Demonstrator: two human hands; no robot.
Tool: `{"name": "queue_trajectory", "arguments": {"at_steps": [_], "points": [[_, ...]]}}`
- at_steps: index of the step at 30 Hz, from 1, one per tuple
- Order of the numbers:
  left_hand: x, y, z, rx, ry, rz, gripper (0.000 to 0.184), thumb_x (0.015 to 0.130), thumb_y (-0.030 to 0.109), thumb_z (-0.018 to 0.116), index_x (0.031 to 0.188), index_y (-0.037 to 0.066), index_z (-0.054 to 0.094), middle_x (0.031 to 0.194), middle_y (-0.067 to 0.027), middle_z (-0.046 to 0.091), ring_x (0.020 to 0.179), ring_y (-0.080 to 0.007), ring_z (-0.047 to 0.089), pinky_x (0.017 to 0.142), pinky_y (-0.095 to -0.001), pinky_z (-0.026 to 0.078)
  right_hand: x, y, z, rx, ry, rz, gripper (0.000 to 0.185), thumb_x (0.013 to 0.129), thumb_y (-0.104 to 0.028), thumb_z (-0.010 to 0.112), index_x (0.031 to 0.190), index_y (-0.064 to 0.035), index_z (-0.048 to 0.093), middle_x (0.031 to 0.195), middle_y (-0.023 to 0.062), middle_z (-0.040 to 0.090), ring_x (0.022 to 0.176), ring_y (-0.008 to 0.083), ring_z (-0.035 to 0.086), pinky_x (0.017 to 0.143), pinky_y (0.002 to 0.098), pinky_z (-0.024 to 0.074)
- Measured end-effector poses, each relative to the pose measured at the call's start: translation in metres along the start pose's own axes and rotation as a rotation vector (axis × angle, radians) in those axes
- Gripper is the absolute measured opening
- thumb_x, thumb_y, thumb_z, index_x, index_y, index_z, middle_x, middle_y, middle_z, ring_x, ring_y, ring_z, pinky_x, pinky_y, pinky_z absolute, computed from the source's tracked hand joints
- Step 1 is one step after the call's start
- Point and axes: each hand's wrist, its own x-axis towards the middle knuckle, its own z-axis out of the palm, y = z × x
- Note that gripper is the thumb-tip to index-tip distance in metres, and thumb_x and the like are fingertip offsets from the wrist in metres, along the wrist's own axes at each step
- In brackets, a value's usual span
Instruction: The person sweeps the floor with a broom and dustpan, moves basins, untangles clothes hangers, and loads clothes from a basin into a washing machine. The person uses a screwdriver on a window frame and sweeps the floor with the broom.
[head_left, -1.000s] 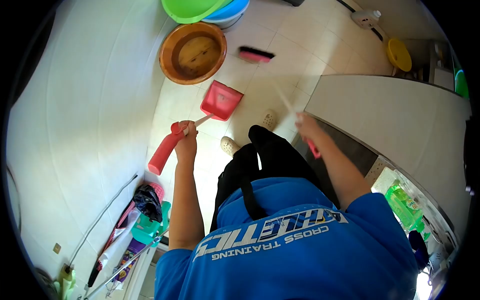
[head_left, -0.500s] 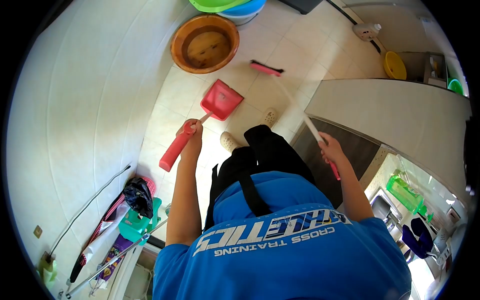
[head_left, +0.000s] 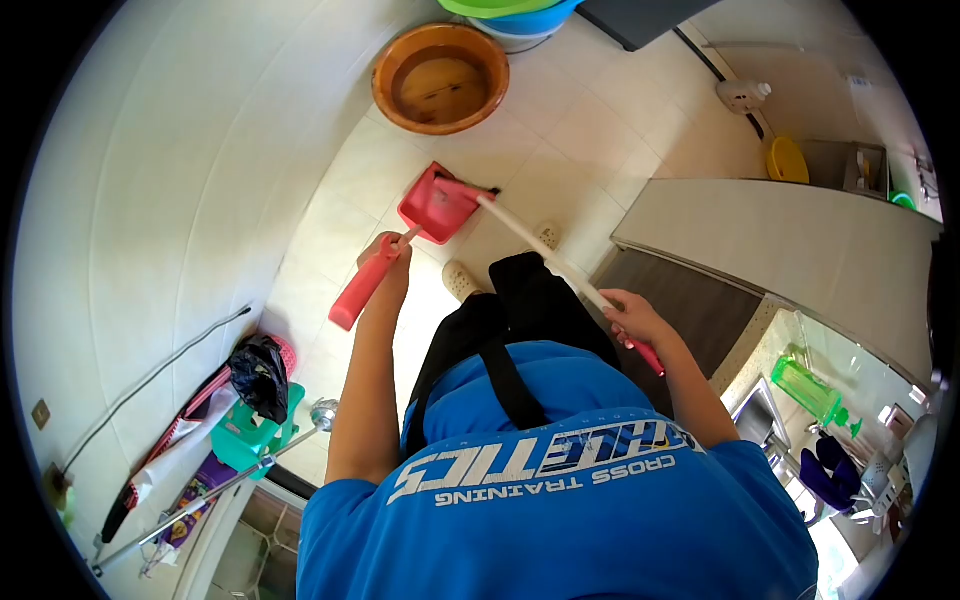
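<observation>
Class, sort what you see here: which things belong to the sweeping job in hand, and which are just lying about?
Part of the job:
pink dustpan, held by its handle in the left hand
broom, held in the right hand, its head over the dustpan

Lying about:
brown basin
black plastic bag
green bottle
yellow basin

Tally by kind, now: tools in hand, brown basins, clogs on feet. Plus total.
Dustpan, in left hand: 1
Broom, in right hand: 1
Brown basin: 1
Clogs: 2
Total: 5
</observation>
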Motion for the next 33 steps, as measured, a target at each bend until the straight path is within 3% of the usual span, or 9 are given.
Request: {"name": "queue_trajectory", "arguments": {"at_steps": [3, 7, 11, 14, 16, 19, 26, 30, 33], "points": [[-0.021, -0.03, -0.022, -0.086, 0.053, -0.044, 0.019, 0.083, 0.019, 0.051, 0.081, 0.0, 0.055, 0.061, -0.0078, 0.054, 0.058, -0.0135, 0.055, 0.053, -0.0263, 0.043, 0.022, -0.003, 0.004, -0.049, 0.096, -0.074, 0.039, 0.081, -0.012, 0.052, 0.12, -0.0087, 0.045, 0.064, 0.0108, 0.052, 0.041, 0.015, 0.048, 0.035, 0.0291, 0.0393], [-0.046, -0.061, -0.048, -0.267, 0.16, -0.251, 0.019, 0.082, 0.018, 0.052, 0.089, 0.001, 0.054, 0.075, -0.0083, 0.056, 0.061, -0.0137, 0.058, 0.055, -0.0252, 0.047, 0.07, -0.037, 0.028, -0.143, 0.211, -0.163, 0.042, 0.08, -0.011, 0.051, 0.121, -0.0078, 0.042, 0.062, 0.0121, 0.052, 0.038, 0.0182, 0.047, 0.035, 0.0308, 0.0401], [-0.048, -0.076, -0.061, -0.354, 0.311, -0.329, 0.013, 0.079, 0.011, 0.055, 0.081, -0.002, 0.054, 0.072, -0.009, 0.057, 0.056, -0.0146, 0.058, 0.051, -0.0233, 0.047, 0.077, -0.03, 0.083, -0.362, 0.063, -0.104, 0.047, 0.08, -0.007, 0.048, 0.125, -0.0082, 0.036, 0.062, 0.0158, 0.053, 0.039, 0.0215, 0.049, 0.036, 0.0348, 0.0422], [-0.042, -0.079, -0.067, -0.358, 0.333, -0.301, 0.013, 0.078, 0.009, 0.055, 0.079, -0.004, 0.056, 0.07, -0.0088, 0.057, 0.055, -0.0156, 0.058, 0.049, -0.0235, 0.048, 0.055, -0.03, 0.088, -0.431, 0.011, -0.14, 0.045, 0.081, -0.009, 0.05, 0.124, -0.011, 0.039, 0.06, 0.0131, 0.051, 0.039, 0.019, 0.048, 0.035, 0.0328, 0.041], [-0.043, -0.084, -0.07, -0.352, 0.335, -0.319, 0.013, 0.078, 0.009, 0.055, 0.08, -0.004, 0.056, 0.071, -0.0087, 0.057, 0.055, -0.0156, 0.058, 0.05, -0.0235, 0.048, 0.037, -0.052, 0.071, -0.202, -0.241, 0.009, 0.043, 0.082, -0.01, 0.052, 0.123, -0.0116, 0.042, 0.058, 0.0096, 0.048, 0.039, 0.0155, 0.047, 0.034, 0.0291, 0.0391], [-0.053, -0.092, -0.074, -0.301, 0.368, -0.289, 0.013, 0.079, 0.01, 0.054, 0.081, -0.003, 0.056, 0.072, -0.0084, 0.057, 0.058, -0.015, 0.059, 0.051, -0.0236, 0.048, 0.017, -0.074, 0.062, -0.25, -0.167, 0.038, 0.04, 0.082, -0.012, 0.053, 0.121, -0.0114, 0.045, 0.057, 0.0072, 0.047, 0.038, 0.013, 0.045, 0.033, 0.0263, 0.0365], [-0.112, -0.101, -0.096, -0.352, 0.394, -0.49, 0.017, 0.082, 0.016, 0.05, 0.085, -0.001, 0.054, 0.07, -0.0062, 0.056, 0.06, -0.0129, 0.055, 0.056, -0.0266, 0.043, 0.106, -0.103, 0.068, -0.438, 0.051, -0.293, 0.044, 0.079, -0.011, 0.055, 0.12, -0.0055, 0.043, 0.06, 0.0124, 0.053, 0.037, 0.0195, 0.048, 0.032, 0.0314, 0.0388], [-0.124, -0.118, -0.102, -0.39, 0.409, -0.563, 0.017, 0.082, 0.016, 0.05, 0.085, 0.0, 0.054, 0.071, -0.0059, 0.056, 0.061, -0.0129, 0.055, 0.056, -0.0261, 0.043, 0.09, -0.099, 0.121, -0.623, -0.015, -0.228, 0.044, 0.078, -0.009, 0.053, 0.12, -0.0059, 0.041, 0.064, 0.0152, 0.055, 0.042, 0.0219, 0.052, 0.036, 0.0331, 0.0423], [-0.125, -0.123, -0.102, -0.384, 0.477, -0.491, 0.012, 0.08, 0.01, 0.054, 0.083, -0.001, 0.056, 0.072, -0.0088, 0.058, 0.058, -0.0144, 0.06, 0.052, -0.0227, 0.049, 0.05, -0.089, 0.132, -0.688, -0.181, -0.14, 0.043, 0.079, -0.01, 0.053, 0.12, -0.0077, 0.042, 0.066, 0.0138, 0.055, 0.043, 0.0203, 0.052, 0.037, 0.0321, 0.0432]]}}
